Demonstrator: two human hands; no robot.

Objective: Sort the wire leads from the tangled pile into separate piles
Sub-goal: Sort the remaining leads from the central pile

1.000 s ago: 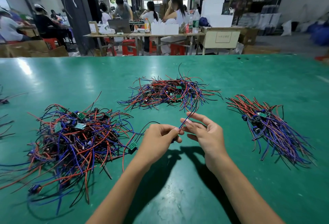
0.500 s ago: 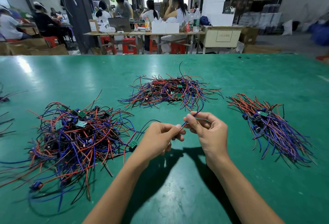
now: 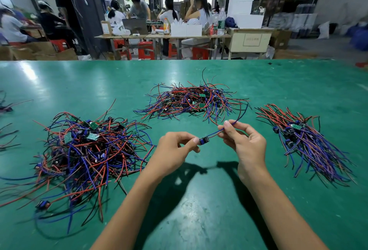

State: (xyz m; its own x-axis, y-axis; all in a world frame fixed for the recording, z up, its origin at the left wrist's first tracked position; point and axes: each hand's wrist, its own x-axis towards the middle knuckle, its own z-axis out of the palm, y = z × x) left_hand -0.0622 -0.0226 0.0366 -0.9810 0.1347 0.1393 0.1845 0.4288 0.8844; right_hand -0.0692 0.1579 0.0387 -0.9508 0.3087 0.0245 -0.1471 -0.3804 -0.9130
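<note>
A big tangled pile point(image 3: 87, 150) of red, blue and black wire leads with small green boards lies on the green table point(image 3: 199, 210) at the left. A flatter pile point(image 3: 191, 100) sits in the middle far side, and a combed pile point(image 3: 306, 142) lies at the right. My left hand point(image 3: 175, 150) pinches the small black component of one wire lead point(image 3: 214, 134) above the table. My right hand point(image 3: 245, 142) pinches that lead's blue and red wires, which arc up to the right.
A few stray wires point(image 3: 6, 108) lie at the table's far left edge. Beyond the table's back edge, people sit at workbenches point(image 3: 163, 37) with boxes and bottles.
My hands have drawn apart, so the lead's black component now shows between them. The lead has come away from the left pile, and its wires stretch further right.
</note>
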